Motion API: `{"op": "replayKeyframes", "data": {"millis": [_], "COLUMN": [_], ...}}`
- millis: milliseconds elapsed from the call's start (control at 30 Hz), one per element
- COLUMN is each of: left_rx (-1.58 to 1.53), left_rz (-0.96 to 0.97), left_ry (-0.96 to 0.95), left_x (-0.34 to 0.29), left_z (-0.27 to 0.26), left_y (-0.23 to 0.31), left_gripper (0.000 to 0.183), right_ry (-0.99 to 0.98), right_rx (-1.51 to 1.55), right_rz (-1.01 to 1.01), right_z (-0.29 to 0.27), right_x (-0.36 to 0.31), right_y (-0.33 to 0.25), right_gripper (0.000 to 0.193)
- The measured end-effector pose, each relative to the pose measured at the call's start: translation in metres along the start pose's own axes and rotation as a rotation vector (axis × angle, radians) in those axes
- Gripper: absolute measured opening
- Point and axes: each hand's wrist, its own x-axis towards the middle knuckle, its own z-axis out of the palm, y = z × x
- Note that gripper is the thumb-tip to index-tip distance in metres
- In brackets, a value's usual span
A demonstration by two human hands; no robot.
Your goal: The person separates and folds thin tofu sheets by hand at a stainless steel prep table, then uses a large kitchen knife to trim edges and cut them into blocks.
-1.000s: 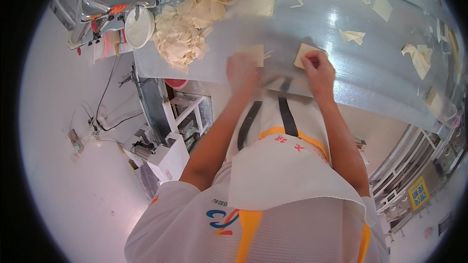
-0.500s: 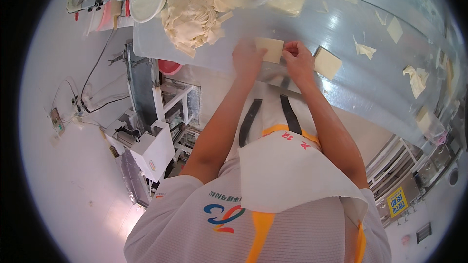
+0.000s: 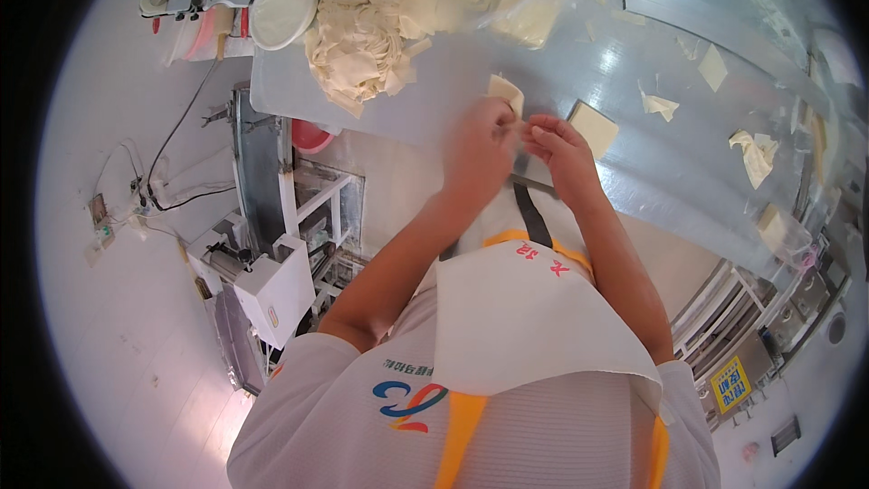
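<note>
Dough [image 3: 595, 130] on metal table [image 3: 679, 154], white wall [image 3: 118, 118]

The left fingers [image 3: 493, 110] hold a pale sheet [image 3: 506, 89] beside the right fingers [image 3: 549, 125].

A white apron [image 3: 543, 326] with orange straps [image 3: 463, 435] and red lettering [image 3: 558, 269] overlies a grey short-sleeved shirt [image 3: 561, 444].

L side of table [image 3: 434, 95] is being blocked by dough heap [image 3: 367, 50]; a bare lane is being left betw. heap & L hand [image 3: 484, 149]. Betw. both hands, v. little rm is being given. Immed. R of R hand [image 3: 563, 152], passage is being obstructed by pale square stack [image 3: 596, 131]. Beyond stack, open surface is being offered up to metal bar [image 3: 679, 16], w/ far ctr being occupied by wrapped slab [image 3: 532, 4].
</note>
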Motion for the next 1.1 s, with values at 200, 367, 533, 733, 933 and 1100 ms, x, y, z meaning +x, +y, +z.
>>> {"op": "replayKeyframes", "data": {"millis": [200, 367, 533, 733, 933, 1100], "left_rx": [0.188, 0.224, -0.758, -1.646, -1.572, -1.473], "left_rz": [0.740, 0.843, -0.054, -0.061, -0.113, -0.256], "left_ry": [-0.072, -0.042, -0.370, -0.772, -0.680, -0.592], "left_x": [-0.029, -0.038, -0.053, -0.018, -0.016, -0.023], "left_z": [0.000, -0.006, -0.018, -0.008, -0.003, -0.015], "left_y": [0.019, 0.027, 0.026, 0.072, 0.097, 0.110], "left_gripper": [0.023, 0.030, 0.048, 0.064, 0.057, 0.051], "right_ry": [-0.287, -0.313, -0.377, -0.394, -0.275, -0.057], "right_rx": [0.528, 0.393, 0.436, 0.402, -0.127, -0.604], "right_rz": [0.182, -0.079, -0.230, -0.293, -0.480, -0.735], "right_z": [0.021, 0.013, 0.032, 0.058, 0.058, 0.064], "right_x": [-0.054, -0.074, -0.101, -0.116, -0.121, -0.139], "right_y": [-0.083, -0.107, -0.136, -0.146, -0.150, -0.165], "right_gripper": [0.076, 0.050, 0.050, 0.051, 0.045, 0.043]}}
